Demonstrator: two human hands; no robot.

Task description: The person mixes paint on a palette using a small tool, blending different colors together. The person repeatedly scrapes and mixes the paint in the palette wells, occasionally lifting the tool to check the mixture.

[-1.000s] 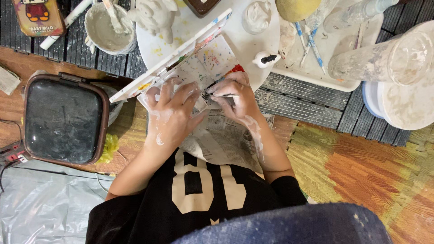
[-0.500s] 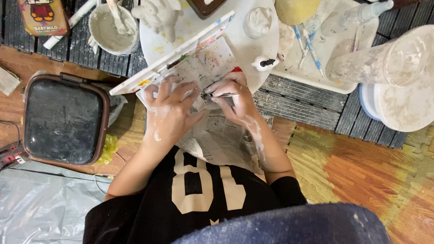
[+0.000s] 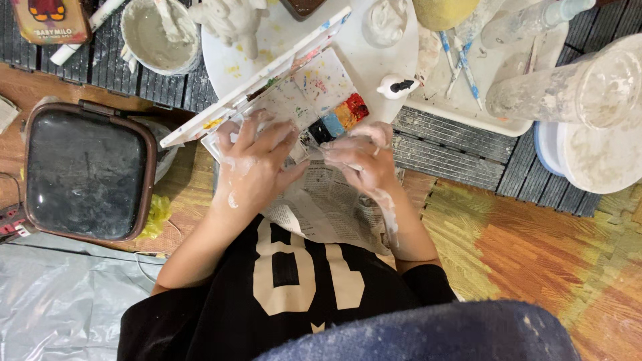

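My left hand (image 3: 253, 160), smeared with white paste, lies fingers spread on the near edge of an open white paint box (image 3: 301, 93). The box's red, orange, blue and black colour pans (image 3: 338, 117) show just beyond my fingers. My right hand (image 3: 358, 157), also coated white, pinches a thin brush (image 3: 319, 151) whose tip points toward my left hand. Both hands hover over a sheet of newspaper (image 3: 321, 210) on my lap. What lies under my palms is hidden.
A round white tray (image 3: 374, 63) holds a white figurine (image 3: 231, 20) and a small white bottle (image 3: 398, 85). A cup of white paste (image 3: 154, 33) stands far left. A dark square container (image 3: 87, 174) sits at left. A clear cup (image 3: 575, 87) and brushes (image 3: 461, 67) lie right.
Both hands have drawn slightly toward me, so the colour pans of the paint box are now uncovered. The right hand still holds the brush.
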